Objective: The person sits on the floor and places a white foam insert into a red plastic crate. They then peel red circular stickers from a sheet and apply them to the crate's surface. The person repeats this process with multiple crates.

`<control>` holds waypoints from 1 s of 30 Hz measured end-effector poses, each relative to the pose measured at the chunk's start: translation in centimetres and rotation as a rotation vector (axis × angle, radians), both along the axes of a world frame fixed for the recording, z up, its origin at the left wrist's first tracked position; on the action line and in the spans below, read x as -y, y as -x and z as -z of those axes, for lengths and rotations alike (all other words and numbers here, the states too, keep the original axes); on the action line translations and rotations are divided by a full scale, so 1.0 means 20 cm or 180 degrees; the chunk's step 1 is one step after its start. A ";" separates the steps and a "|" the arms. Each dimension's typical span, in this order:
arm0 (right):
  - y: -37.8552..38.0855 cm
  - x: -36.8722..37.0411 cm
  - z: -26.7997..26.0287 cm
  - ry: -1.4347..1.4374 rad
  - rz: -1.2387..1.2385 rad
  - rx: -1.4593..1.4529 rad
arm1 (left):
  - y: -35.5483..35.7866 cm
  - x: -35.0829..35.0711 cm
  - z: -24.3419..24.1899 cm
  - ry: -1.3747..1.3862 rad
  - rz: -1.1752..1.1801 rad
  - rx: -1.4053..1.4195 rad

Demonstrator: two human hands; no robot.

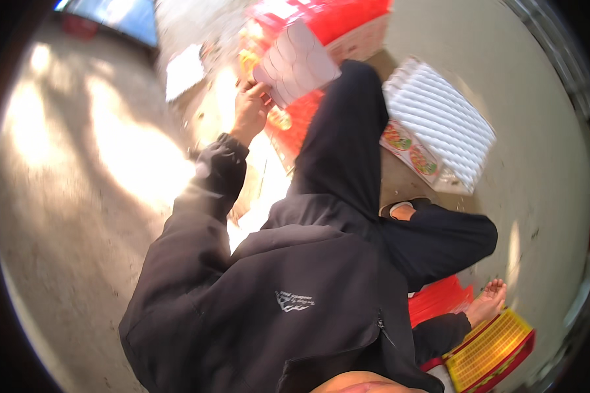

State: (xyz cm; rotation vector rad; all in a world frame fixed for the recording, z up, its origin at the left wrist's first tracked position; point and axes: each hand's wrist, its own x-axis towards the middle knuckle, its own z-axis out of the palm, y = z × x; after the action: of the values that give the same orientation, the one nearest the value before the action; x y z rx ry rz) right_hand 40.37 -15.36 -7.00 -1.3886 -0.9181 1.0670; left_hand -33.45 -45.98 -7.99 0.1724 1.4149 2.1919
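Note:
My left hand (251,107) pinches the near left edge of a pale sheet (297,66) marked with rows of round outlines. That sheet is above a red plastic-covered box (354,37) and beside my knee. Off to the right, my right hand (489,298) is palm up with nothing visible in it. Just below it stands a yellow slatted plastic basket (491,346) with a red rim. Red plastic sheeting (440,299) lies next to that wrist.
Right of my knee lies a stack of white ridged pieces (440,123), beside a printed carton (413,150). A white piece (184,71) rests on the concrete floor (78,255) at upper left. A glossy blue panel (123,19) is at the top left.

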 end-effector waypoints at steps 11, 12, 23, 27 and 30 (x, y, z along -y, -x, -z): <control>0.86 -0.28 -0.54 -0.0326 -0.1483 0.0433 | -0.94 1.39 1.79 0.4539 -0.0874 0.0092; 0.91 -0.29 -0.57 -0.0267 -0.1518 0.0436 | -1.00 1.43 1.81 0.4641 -0.0728 0.0239; 1.27 -0.35 -0.66 -0.0211 -0.1896 0.0847 | -0.19 0.43 1.60 0.3115 -0.0907 -0.1105; 1.32 -0.32 -0.66 -0.0161 -0.1976 0.0660 | 0.20 -0.31 1.30 0.3124 -0.0970 -0.0519; 1.31 -0.29 -0.66 -0.0101 -0.1876 0.0679 | 0.30 -0.57 1.12 0.3551 -0.1091 0.0322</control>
State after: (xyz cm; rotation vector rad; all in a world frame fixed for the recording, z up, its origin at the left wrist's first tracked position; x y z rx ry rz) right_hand 14.11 -9.51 6.16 -1.2480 -1.5555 1.3414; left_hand -39.40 -34.53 -30.37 -0.5972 2.4763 1.2815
